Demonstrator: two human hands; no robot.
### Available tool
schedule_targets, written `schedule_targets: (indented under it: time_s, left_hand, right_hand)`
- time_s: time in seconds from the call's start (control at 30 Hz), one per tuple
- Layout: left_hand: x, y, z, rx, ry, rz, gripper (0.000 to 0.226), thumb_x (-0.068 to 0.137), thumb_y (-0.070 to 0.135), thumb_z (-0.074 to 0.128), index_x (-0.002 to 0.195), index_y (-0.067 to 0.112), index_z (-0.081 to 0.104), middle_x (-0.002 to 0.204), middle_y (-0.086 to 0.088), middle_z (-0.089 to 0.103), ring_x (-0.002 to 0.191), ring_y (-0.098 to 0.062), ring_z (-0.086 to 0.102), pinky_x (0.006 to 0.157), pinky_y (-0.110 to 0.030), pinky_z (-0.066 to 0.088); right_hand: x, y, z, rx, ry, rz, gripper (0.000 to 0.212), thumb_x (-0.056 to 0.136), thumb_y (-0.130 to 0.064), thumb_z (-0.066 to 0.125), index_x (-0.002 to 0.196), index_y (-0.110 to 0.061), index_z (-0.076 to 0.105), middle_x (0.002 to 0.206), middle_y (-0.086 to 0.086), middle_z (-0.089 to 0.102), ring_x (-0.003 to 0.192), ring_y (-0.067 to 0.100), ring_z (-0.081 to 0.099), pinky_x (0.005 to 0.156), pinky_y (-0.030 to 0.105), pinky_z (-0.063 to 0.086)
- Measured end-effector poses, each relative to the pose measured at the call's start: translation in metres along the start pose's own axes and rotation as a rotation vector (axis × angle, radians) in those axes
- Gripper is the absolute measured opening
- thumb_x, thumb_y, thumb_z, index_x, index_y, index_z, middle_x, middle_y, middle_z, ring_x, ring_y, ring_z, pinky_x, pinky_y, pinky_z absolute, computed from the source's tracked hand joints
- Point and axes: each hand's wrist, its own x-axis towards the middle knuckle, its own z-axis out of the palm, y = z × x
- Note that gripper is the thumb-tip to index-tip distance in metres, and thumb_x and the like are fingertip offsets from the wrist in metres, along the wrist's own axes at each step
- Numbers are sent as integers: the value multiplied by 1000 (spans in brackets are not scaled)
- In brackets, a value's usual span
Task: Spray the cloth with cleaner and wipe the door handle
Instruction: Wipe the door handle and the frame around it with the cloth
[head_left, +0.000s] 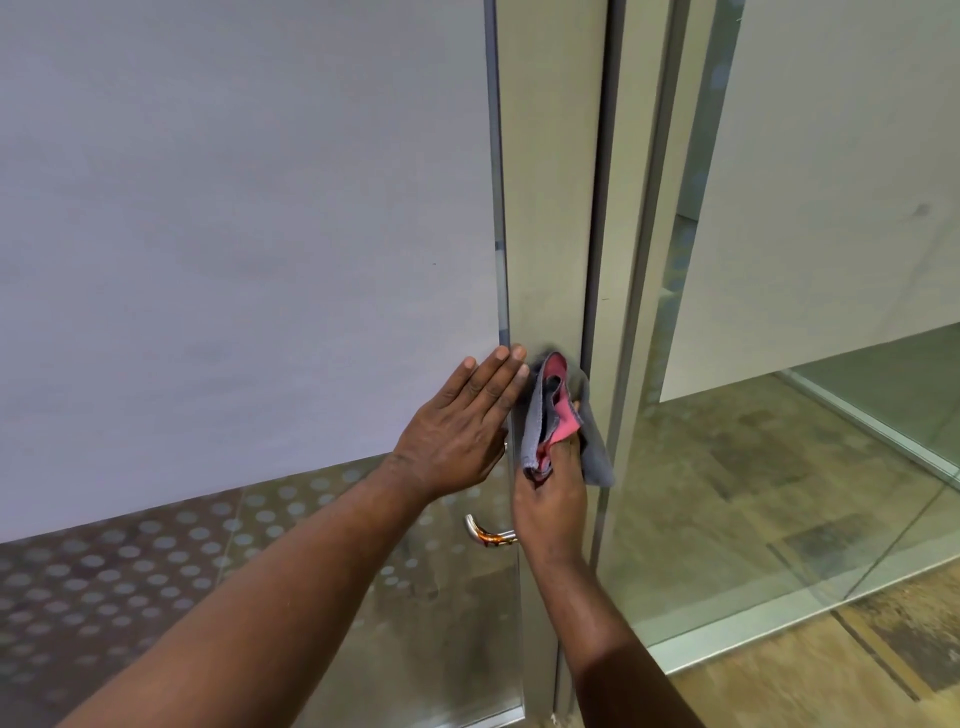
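Left hand (457, 431): fingers together, flat on door (234, 234). Right hand (550, 499): fingers grip cloth (545, 410) on frame (550, 208), above handle (488, 535). I'd lower cloth, wrap handle.

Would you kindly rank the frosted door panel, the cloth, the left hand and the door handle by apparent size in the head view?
1. frosted door panel, by far the largest.
2. left hand and cloth, too alike to separate.
3. door handle, smallest, partly hidden.
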Motion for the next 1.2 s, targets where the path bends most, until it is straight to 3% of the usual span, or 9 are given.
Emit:
schedule_targets:
  time_s: [0.07, 0.2, 0.43, 0.53, 0.63, 0.77, 0.9, 1.0, 1.2]
  left_hand:
    - [0, 0, 1, 1, -5, -1, 79, 103, 37, 45, 164, 3, 7, 174, -15, -1, 162, -29, 2, 130, -44, -5]
    - [0, 0, 3, 9, -6, -8, 81, 102, 37, 43, 165, 4, 5, 174, -15, -2, 162, -29, 1, 130, -44, -8]
    - [1, 1, 1, 20, -27, -13, 83, 102, 39, 46, 164, 4, 3, 174, -16, -3, 161, -29, -2, 130, -43, -9]
    - [0, 1, -3, 6, -30, -10, 84, 102, 38, 50, 164, 3, 7, 174, -16, 0, 162, -29, 1, 130, -44, -5]
    - [0, 2, -6, -4, -32, -10, 84, 102, 39, 54, 164, 2, 10, 174, -16, 4, 161, -29, 2, 131, -45, 0]
    - [-1, 2, -7, -2, -69, -8, 86, 102, 45, 54, 164, 3, 11, 174, -16, 1, 162, -28, 1, 131, -46, 2]
    - [-2, 1, -7, -4, -59, -1, 87, 103, 45, 48, 164, 1, 4, 171, -15, -12, 161, -28, -3, 131, -44, -3]
    - [-3, 1, -9, -25, -37, -9, 88, 101, 40, 51, 162, -1, 4, 171, -15, -10, 161, -28, -1, 131, -44, 0]
    - [-2, 2, -14, -75, 32, -27, 91, 99, 37, 61, 162, -4, 8, 171, -18, 8, 161, -30, 11, 131, -45, 9]
  right_hand:
    - [-8, 4, 1, -6, -8, 31, 66, 93, -35, 52, 157, -37, 36, 151, -21, 50, 141, 6, 50, 111, 34, 49]
    - [-20, 8, 1, -16, -28, 94, 69, 91, -32, 58, 156, -33, 37, 145, -7, 59, 133, 12, 58, 103, 38, 55]
    - [-16, 6, 1, -52, -38, 57, 75, 86, -15, 62, 156, -23, 38, 147, 2, 58, 132, 21, 60, 100, 43, 56]
    - [-2, -3, -3, -42, -41, -29, 76, 90, -18, 61, 160, -26, 33, 157, -5, 48, 144, 13, 48, 111, 39, 50]
    - [15, -12, -3, -26, -44, -98, 76, 93, -15, 62, 162, -22, 31, 164, -3, 40, 154, 16, 35, 119, 44, 42]
    - [30, -20, -4, -48, -64, -145, 74, 96, -18, 63, 162, -19, 31, 165, -2, 39, 155, 13, 31, 122, 41, 38]
    - [34, -18, -7, -178, -99, -203, 76, 97, -14, 64, 164, -16, 26, 172, -5, 23, 160, 7, 10, 128, 27, 20]
    - [35, -11, -8, -288, -138, -236, 78, 96, -10, 63, 164, -18, 27, 174, -5, 17, 161, 10, 4, 128, 31, 19]
    - [34, -1, -14, -421, -271, -308, 65, 97, -17, 56, 159, -24, 38, 169, 1, 32, 161, 13, 8, 129, 41, 22]
